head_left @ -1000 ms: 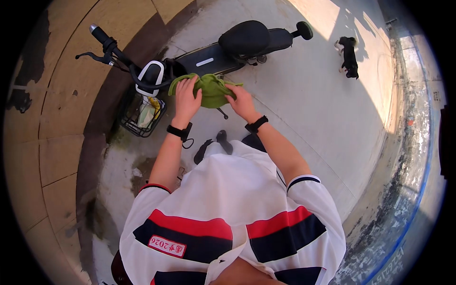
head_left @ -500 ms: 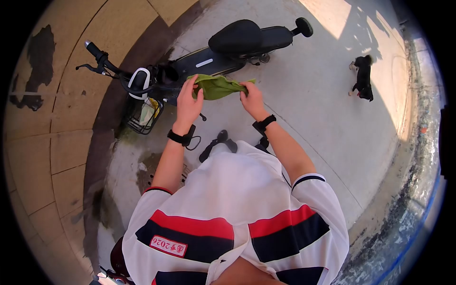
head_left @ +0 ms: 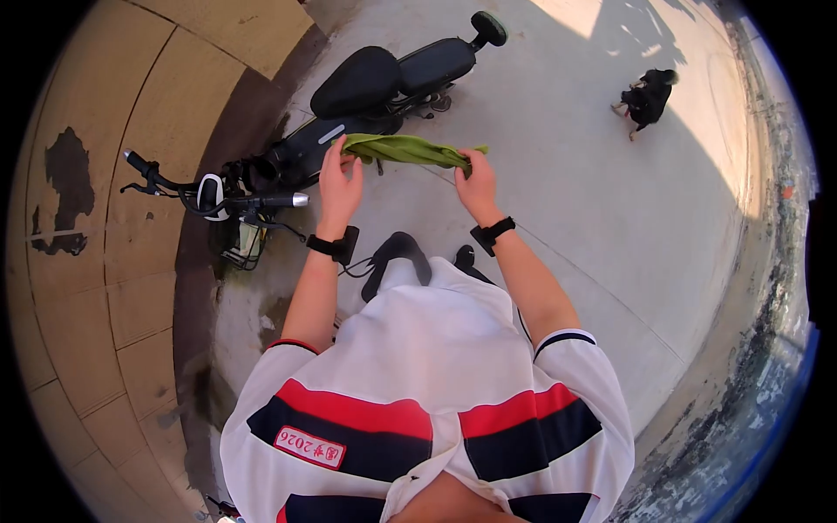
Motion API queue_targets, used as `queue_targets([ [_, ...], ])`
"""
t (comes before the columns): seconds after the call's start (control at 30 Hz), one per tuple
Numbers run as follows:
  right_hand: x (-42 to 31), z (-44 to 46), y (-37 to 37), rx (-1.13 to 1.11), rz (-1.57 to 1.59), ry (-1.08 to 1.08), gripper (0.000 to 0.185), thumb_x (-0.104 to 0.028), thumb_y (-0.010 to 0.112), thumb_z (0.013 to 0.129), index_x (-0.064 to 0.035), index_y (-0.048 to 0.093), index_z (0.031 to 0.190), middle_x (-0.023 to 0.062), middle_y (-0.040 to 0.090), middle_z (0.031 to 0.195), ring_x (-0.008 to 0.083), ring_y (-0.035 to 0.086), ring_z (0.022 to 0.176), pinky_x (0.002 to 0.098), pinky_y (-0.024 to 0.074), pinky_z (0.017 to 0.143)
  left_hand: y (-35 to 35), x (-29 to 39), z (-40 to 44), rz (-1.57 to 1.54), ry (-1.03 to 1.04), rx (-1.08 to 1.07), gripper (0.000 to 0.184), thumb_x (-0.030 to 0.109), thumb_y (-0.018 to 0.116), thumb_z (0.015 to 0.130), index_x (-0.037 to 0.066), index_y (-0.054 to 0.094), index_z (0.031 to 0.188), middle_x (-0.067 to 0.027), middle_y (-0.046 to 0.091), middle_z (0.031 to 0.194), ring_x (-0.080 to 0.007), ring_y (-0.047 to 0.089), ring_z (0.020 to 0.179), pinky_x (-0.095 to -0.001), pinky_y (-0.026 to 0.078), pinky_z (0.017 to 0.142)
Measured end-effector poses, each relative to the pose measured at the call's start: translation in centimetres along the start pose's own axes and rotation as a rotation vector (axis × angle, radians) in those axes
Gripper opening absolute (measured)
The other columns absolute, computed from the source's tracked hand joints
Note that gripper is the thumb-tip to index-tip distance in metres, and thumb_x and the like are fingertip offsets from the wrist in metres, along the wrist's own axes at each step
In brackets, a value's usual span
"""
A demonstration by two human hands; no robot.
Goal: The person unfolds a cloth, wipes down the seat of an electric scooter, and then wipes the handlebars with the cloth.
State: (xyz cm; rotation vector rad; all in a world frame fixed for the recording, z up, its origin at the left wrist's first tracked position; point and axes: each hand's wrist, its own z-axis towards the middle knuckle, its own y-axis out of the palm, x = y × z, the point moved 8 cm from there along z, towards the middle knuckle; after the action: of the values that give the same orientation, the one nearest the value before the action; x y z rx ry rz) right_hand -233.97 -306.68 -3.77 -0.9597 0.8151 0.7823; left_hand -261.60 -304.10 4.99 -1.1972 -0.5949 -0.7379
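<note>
A green cloth (head_left: 405,149) is stretched lengthwise between my two hands, gathered into a narrow twisted strip. My left hand (head_left: 338,185) grips its left end with the fingers closed round it. At the other end, the fingers of my right hand (head_left: 476,185) pinch the fabric, and a small tip pokes out above them. Just beyond the cloth stands a black electric scooter (head_left: 357,83), its seat and footboard close to my left hand. The scooter's handlebar (head_left: 261,201) lies to the left of my left wrist.
A tan tiled wall (head_left: 139,131) runs along the left. Under the handlebar hangs a front basket (head_left: 242,240) with something pale in it. A black dog (head_left: 647,98) is on the concrete ground (head_left: 558,174) at the upper right. My shoe (head_left: 397,253) is below.
The cloth has gone from loosely bunched to a longer, tauter strip as my hands moved apart. The scooter shifted left and the handlebar turned in view. The dog has moved and turned.
</note>
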Motion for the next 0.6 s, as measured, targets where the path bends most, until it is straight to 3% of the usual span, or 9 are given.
queue_targets([
  [0.27,5.3,3.3,-6.4,0.132,-0.119,0.076,0.029,0.000,0.065,0.080,-0.0031,0.060,0.108,0.0171,0.065,0.100,0.0350,0.066,0.087,0.0392,0.0534,0.075,7.1,3.6,6.7,-0.072,0.083,-0.013,0.029,-0.001,0.060,0.089,0.003,0.059,0.117,-0.0111,0.063,0.100,-0.0199,0.065,0.083,-0.0306,0.053,0.074],
  [0.43,7.7,8.7,-8.7,0.189,-0.196,0.075,0.029,0.001,0.065,0.080,-0.0035,0.059,0.108,0.0169,0.064,0.097,0.0347,0.065,0.085,0.0394,0.0531,0.073,11.9,3.9,13.4,-0.187,0.142,0.019,0.010,0.001,0.060,0.091,0.000,0.064,0.101,-0.0090,0.064,0.085,-0.0172,0.059,0.070,-0.0289,0.048,0.065],
  [0.6,9.8,15.4,-8.8,0.167,-0.259,0.089,0.032,0.000,0.066,0.080,-0.0044,0.058,0.110,0.0161,0.064,0.097,0.0324,0.066,0.084,0.0393,0.0533,0.073,15.7,1.7,21.1,-0.221,0.079,0.007,0.009,0.006,0.062,0.092,0.001,0.064,0.099,-0.0058,0.061,0.074,-0.0134,0.053,0.062,-0.0281,0.045,0.060],
])
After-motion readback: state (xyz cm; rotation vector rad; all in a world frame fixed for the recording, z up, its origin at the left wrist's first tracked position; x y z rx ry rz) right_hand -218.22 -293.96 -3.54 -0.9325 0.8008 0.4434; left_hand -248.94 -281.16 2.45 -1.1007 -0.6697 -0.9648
